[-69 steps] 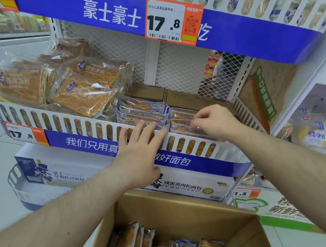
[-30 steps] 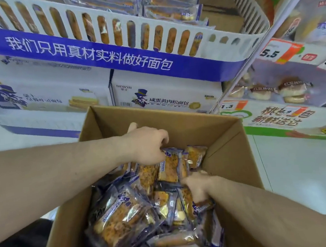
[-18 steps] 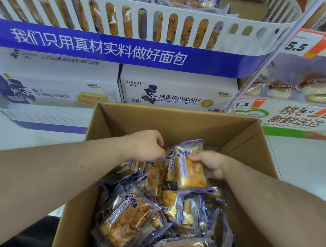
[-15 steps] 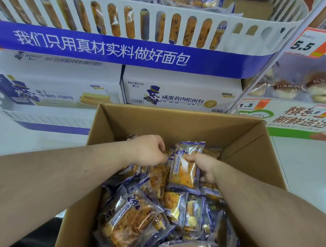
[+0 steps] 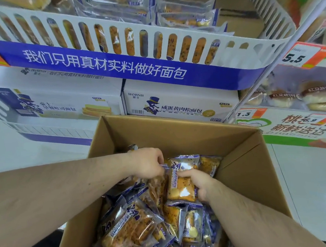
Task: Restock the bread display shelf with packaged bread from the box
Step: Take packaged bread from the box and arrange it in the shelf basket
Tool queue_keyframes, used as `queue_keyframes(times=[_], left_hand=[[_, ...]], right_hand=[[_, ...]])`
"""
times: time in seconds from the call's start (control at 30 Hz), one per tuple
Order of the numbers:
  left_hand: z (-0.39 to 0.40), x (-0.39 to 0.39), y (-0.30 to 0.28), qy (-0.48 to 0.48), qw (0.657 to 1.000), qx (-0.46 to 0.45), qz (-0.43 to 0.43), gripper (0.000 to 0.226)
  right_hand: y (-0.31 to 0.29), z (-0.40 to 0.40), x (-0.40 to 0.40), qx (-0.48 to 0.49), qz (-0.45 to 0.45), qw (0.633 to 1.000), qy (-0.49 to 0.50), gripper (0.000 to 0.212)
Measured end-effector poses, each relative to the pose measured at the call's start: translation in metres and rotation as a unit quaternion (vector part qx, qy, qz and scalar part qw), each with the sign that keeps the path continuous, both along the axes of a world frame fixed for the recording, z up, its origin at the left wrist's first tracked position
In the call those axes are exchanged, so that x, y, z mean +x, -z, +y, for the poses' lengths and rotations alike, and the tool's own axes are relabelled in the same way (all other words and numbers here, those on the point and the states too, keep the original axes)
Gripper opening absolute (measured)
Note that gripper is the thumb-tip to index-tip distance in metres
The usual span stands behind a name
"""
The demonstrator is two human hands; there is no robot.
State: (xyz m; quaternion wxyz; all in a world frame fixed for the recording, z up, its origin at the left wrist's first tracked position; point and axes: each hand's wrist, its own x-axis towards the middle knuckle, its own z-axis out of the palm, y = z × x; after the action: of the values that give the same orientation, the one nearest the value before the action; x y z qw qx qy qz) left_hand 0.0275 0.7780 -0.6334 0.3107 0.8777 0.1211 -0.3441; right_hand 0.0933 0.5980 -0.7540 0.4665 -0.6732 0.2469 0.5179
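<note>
An open cardboard box (image 5: 246,161) in front of me holds several clear-and-purple packets of bread. My right hand (image 5: 198,183) grips one upright bread packet (image 5: 180,183) near the box's far side. My left hand (image 5: 149,163) sits just left of it, fingers curled down onto the top edge of packets in the box; exactly what it pinches is hidden. Above stands the white slotted display shelf (image 5: 230,44) with a blue banner, with stacked bread packets (image 5: 186,13) in it.
Two white bread cartons (image 5: 178,104) sit on the lower shelf under the display. To the right, a neighbouring shelf holds round buns (image 5: 313,94) and price tags. White floor (image 5: 311,179) lies right of the box.
Both hands left the display shelf and went down into the box. My right hand picked up a packet, raised it, and now holds it upright beside my left hand.
</note>
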Motion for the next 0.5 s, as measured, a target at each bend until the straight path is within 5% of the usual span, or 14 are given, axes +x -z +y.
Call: queue_keyframes(times=[0.27,0.5], left_hand=[[0.006,0.014,-0.037,-0.077,0.993,-0.034,-0.086,0.052],[-0.012,0.005,-0.096,-0.064,0.959,-0.276,0.012,0.049]], right_hand=[[-0.105,-0.026,0.03,0.097,-0.01,0.962,-0.254,0.033],[-0.179,-0.027,0.032,0.222,-0.044,0.905,-0.36,0.069]])
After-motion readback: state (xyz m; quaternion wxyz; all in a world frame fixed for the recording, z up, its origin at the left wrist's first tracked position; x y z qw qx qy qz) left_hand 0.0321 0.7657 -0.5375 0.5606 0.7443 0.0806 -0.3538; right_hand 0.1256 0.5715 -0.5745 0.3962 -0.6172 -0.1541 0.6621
